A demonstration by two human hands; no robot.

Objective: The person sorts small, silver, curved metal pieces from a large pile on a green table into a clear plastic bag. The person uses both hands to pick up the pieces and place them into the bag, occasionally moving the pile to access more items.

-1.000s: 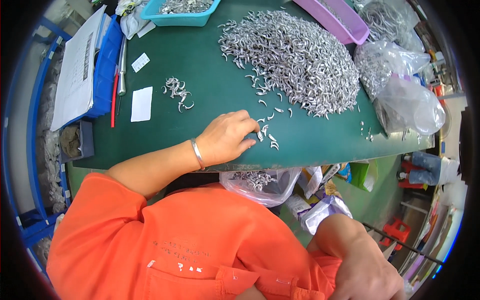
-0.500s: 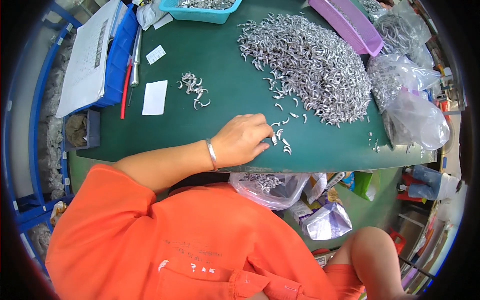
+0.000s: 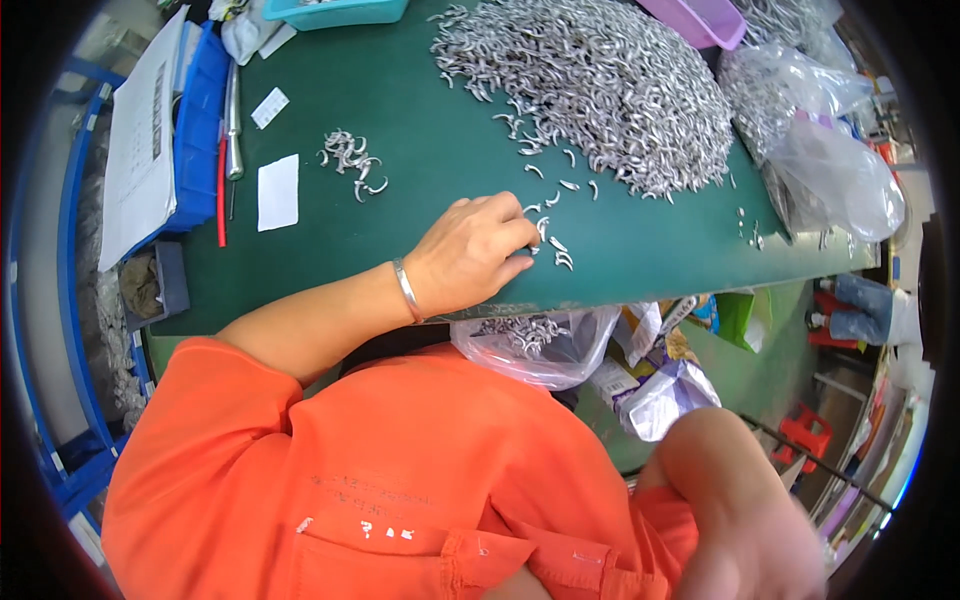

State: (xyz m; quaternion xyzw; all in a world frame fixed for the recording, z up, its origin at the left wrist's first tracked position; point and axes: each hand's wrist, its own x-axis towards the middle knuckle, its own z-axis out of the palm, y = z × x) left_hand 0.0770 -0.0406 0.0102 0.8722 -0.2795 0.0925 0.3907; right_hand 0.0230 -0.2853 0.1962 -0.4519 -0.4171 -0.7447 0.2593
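Observation:
My left hand (image 3: pixel 470 250), with a silver bangle (image 3: pixel 406 290) at its wrist, rests palm down near the front edge of the green table. Its fingers are curled, and thumb and forefinger close on a small curved metal piece (image 3: pixel 534 250), mostly hidden by the fingertips. Several loose curved metal pieces (image 3: pixel 558 246) lie just right of them. Beyond is a large heap of the same silvery pieces (image 3: pixel 610 95); a small cluster (image 3: pixel 350 158) sits to the left. At the lower right my bent right arm ends in a right hand (image 3: pixel 765 555) smeared by motion, its fingers indistinct.
Along the back stand a turquoise tray (image 3: pixel 340 14) and a pink basket (image 3: pixel 705 22). Clear plastic bags (image 3: pixel 835 180) fill the right side. Left are a white card (image 3: pixel 278 192), a red stick (image 3: pixel 222 190) and a blue bin (image 3: pixel 195 140). An open plastic bag (image 3: pixel 540 365) hangs below the table edge.
The whole view has shifted, with the table's things now higher and further left. My left hand stays beside the same loose pieces. The right forearm has swung further into view, blurred.

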